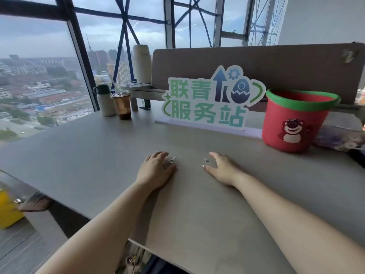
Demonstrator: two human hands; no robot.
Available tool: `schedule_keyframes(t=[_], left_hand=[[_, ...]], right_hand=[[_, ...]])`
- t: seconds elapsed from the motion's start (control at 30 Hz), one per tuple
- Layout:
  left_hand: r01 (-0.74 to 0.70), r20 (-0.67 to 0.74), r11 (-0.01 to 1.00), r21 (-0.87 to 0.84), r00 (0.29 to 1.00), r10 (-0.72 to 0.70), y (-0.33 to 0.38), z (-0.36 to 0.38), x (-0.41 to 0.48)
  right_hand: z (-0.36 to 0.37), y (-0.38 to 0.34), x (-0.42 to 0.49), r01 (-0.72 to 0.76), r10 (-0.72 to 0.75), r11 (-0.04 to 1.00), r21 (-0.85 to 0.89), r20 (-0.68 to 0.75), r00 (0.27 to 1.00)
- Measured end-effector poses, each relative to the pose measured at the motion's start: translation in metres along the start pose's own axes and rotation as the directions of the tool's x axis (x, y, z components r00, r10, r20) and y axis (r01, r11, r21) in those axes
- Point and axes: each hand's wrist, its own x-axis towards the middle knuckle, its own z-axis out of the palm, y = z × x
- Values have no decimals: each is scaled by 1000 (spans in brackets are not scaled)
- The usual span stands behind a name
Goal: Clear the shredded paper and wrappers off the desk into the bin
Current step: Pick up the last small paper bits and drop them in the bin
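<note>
Nearly clear, I judge: only small scraps (pixel 206 160) are left on the bench (pixel 94 155).
My left grip (pixel 156 171) and right grip (pixel 221 170) lie open and empty either side of them; the bin (pixel 276 125) stands well right.

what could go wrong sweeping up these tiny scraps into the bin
The paper scraps are tiny and lie in two loose clusters between the left hand and right hand; a fast sweep may scatter them or miss some. The red bin stands away at the right rear, so bits could drop from the hands on the way.
</note>
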Motion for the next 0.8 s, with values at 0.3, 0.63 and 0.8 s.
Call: schedule_keyframes(t=[0.3,0.63,0.8], left_hand=[[-30,-25,994,-104,999,27,12,2,1],[-1,-116,976,-218,993,-25,1,3,-5],[24,-128,991,-128,991,-41,-1,6,-4]], right_hand=[[15,-13,16,96,-83,994,49,-224,971],[22,-17,16,195,-190,981,18,-155,970],[28,-34,32,247,-250,965,-93,-19,968]])
